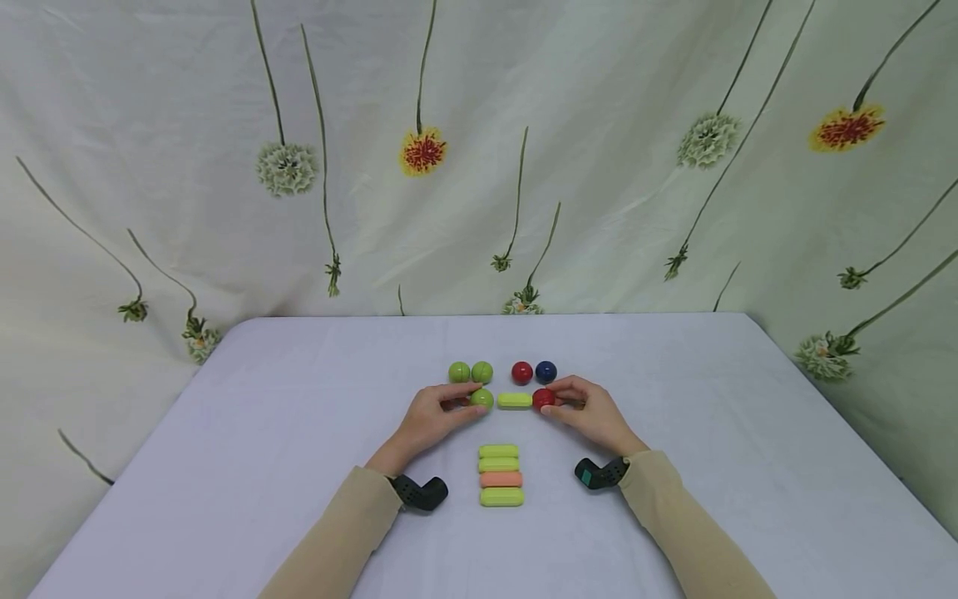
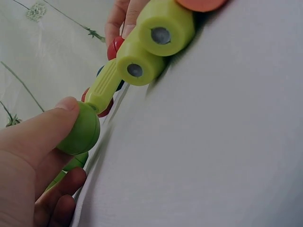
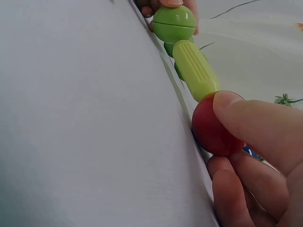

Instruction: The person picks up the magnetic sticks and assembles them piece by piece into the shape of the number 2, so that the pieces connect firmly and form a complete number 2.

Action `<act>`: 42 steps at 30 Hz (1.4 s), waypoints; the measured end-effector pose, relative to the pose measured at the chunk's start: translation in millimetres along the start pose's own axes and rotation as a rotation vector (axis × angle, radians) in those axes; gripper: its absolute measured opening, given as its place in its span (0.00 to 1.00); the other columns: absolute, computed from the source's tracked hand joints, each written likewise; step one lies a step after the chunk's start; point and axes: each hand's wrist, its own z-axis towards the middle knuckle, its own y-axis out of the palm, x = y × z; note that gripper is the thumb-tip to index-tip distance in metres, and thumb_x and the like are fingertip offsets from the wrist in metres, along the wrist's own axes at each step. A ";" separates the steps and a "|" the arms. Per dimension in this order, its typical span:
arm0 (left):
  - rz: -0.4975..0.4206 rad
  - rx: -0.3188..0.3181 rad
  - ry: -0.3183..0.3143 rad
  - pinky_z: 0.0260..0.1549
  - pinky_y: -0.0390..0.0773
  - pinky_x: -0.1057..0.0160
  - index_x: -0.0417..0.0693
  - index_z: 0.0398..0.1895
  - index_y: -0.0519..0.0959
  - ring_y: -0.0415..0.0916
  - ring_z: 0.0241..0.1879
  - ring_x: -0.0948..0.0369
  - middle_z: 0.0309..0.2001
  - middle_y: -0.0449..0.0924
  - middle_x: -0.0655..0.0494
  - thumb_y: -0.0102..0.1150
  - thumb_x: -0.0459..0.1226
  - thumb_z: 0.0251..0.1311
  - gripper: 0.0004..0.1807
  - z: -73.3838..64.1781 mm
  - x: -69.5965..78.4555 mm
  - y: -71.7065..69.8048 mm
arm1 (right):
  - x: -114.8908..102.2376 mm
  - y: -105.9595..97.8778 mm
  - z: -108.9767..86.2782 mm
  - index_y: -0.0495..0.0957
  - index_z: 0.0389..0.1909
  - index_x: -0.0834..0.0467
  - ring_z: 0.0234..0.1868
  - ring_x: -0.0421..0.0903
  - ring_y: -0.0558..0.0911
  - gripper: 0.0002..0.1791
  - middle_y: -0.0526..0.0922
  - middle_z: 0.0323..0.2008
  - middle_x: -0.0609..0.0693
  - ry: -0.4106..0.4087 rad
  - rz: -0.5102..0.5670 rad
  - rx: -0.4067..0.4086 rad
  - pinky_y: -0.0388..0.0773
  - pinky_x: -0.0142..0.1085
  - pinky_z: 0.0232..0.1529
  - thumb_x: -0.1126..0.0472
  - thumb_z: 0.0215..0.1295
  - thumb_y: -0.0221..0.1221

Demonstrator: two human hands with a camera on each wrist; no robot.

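Observation:
My left hand (image 1: 434, 414) pinches a green ball (image 1: 482, 399) between thumb and fingers. On the other side, my right hand (image 1: 595, 409) grips a red ball (image 1: 543, 399). Between the two balls lies a yellow-green magnetic rod (image 1: 515, 401); one end meets the red ball in the right wrist view. Its other end is very near the green ball, and I cannot tell whether they touch. Closer to me, several rods lie stacked in a column, among them an orange rod (image 1: 501, 479). Grey magnet discs show in the ends of a yellow-green rod (image 2: 137, 71).
Behind the hands stand two more green balls, a left one (image 1: 459, 372) and a right one (image 1: 482, 372). Another red ball (image 1: 521, 373) sits beside a dark blue ball (image 1: 545, 372). A white cloth covers the table (image 1: 299, 449), with a flower-print curtain (image 1: 599, 100) behind.

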 end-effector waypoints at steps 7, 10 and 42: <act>-0.011 -0.015 0.002 0.45 0.73 0.58 0.49 0.52 0.80 0.75 0.44 0.62 0.43 0.81 0.60 0.67 0.47 0.53 0.24 -0.2 0.4 0.3 | 3.1 -0.3 1.3 0.78 0.47 0.55 0.44 0.43 0.79 0.20 0.83 0.43 0.48 -0.017 -0.008 -0.006 0.73 0.43 0.49 0.53 0.55 0.68; -0.014 -0.027 0.000 0.47 0.73 0.58 0.50 0.53 0.80 0.75 0.46 0.63 0.45 0.81 0.61 0.67 0.48 0.53 0.24 -0.3 0.3 0.1 | 4.4 -0.5 1.7 0.78 0.47 0.54 0.45 0.43 0.79 0.20 0.83 0.44 0.48 -0.024 -0.012 -0.008 0.73 0.43 0.49 0.53 0.54 0.68; -0.010 -0.019 0.018 0.45 0.74 0.57 0.50 0.51 0.81 0.76 0.44 0.62 0.44 0.81 0.59 0.68 0.45 0.52 0.22 -0.1 -0.6 0.2 | 3.7 -1.1 1.7 0.78 0.50 0.53 0.41 0.43 0.78 0.22 0.82 0.40 0.46 -0.032 -0.034 -0.016 0.73 0.41 0.46 0.51 0.54 0.68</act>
